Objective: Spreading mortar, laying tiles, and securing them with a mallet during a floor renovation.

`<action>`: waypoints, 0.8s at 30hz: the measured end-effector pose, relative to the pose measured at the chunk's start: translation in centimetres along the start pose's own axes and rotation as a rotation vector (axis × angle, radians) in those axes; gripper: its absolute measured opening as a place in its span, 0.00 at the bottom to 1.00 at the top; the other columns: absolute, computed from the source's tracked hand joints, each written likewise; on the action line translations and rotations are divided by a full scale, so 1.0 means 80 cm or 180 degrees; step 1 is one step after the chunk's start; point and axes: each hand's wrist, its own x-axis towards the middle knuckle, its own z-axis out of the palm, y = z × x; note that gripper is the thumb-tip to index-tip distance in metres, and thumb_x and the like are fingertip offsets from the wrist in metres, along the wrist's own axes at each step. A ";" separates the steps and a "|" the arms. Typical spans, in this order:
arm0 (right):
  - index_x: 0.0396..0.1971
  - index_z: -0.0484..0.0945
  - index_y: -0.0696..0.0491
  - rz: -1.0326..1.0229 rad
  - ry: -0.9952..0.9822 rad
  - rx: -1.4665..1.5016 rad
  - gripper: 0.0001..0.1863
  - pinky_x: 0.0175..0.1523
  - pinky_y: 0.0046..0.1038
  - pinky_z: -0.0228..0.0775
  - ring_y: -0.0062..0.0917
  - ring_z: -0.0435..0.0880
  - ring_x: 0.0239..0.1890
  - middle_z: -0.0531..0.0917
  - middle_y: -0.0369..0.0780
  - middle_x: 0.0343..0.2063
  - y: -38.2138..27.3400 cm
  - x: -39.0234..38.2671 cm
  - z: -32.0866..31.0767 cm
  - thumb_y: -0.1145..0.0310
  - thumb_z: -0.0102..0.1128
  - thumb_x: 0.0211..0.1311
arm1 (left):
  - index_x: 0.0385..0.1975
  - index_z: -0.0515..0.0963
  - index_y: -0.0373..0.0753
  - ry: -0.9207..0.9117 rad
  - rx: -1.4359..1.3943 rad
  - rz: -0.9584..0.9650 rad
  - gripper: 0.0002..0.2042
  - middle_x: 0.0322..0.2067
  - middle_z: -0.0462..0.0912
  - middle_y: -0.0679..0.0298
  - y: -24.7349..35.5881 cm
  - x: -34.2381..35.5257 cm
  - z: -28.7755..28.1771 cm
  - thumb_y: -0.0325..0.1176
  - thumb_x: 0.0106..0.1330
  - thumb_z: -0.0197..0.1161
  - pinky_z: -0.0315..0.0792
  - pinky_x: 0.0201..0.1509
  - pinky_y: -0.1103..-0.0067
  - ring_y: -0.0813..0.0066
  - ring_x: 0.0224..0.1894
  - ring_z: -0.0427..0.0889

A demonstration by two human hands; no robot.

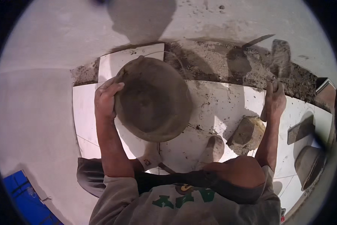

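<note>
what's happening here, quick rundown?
A person's left hand grips the side of a round, dirty bucket above white floor tiles. The right hand holds a trowel, its blade out by the dark, rough strip beyond the tiles; whether it touches is unclear. A rough brown lump sits on the tiles near the right forearm.

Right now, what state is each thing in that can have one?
Bucket: held at its edge, dirty; contents unclear
Left hand: closed on the bucket's edge
Trowel: held, blade dirty and slightly blurred
Right hand: closed around the trowel's handle
Tiles: laid, spattered with dirt
Strip: untiled, rough
Stone: resting on tiles
</note>
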 end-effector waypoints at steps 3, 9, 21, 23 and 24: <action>0.35 0.69 0.59 -0.0266 0.0653 0.0240 0.17 0.43 0.44 0.69 0.50 0.79 0.37 0.80 0.55 0.33 -0.002 -0.003 0.018 0.60 0.58 0.61 | 0.52 0.70 0.21 0.0186 -0.0161 0.0048 0.24 0.43 0.80 0.53 0.020 -0.002 0.035 0.26 0.55 0.59 0.72 0.49 0.79 0.69 0.42 0.80; 0.38 0.66 0.56 -0.0253 -0.0484 -0.0876 0.13 0.38 0.48 0.72 0.52 0.80 0.32 0.81 0.55 0.27 0.017 -0.015 0.040 0.63 0.53 0.62 | 0.51 0.73 0.22 -0.0064 -0.0305 0.0305 0.23 0.42 0.81 0.55 0.037 0.003 0.094 0.27 0.55 0.59 0.72 0.50 0.80 0.71 0.42 0.80; 0.34 0.68 0.60 -0.2530 -0.0948 -0.0889 0.07 0.27 0.38 0.75 0.41 0.83 0.24 0.80 0.49 0.23 -0.140 -0.048 0.016 0.75 0.48 0.56 | 0.38 0.81 0.34 -0.0192 0.1956 0.1508 0.18 0.24 0.81 0.55 0.065 0.034 0.184 0.34 0.48 0.57 0.72 0.39 0.76 0.72 0.29 0.79; 0.35 0.68 0.60 -0.2501 -0.0981 -0.0673 0.08 0.27 0.38 0.76 0.41 0.84 0.25 0.80 0.49 0.23 -0.152 -0.057 0.016 0.76 0.49 0.55 | 0.37 0.82 0.34 -0.0002 0.2059 0.1492 0.17 0.23 0.81 0.55 0.076 0.036 0.171 0.35 0.48 0.57 0.72 0.38 0.75 0.71 0.28 0.79; 0.35 0.68 0.61 -0.2489 -0.0939 -0.0522 0.09 0.27 0.37 0.76 0.41 0.84 0.26 0.80 0.49 0.23 -0.154 -0.064 0.013 0.76 0.49 0.54 | 0.36 0.82 0.34 0.0000 0.2053 0.1523 0.17 0.22 0.81 0.55 0.081 0.039 0.167 0.35 0.48 0.57 0.72 0.38 0.75 0.72 0.28 0.79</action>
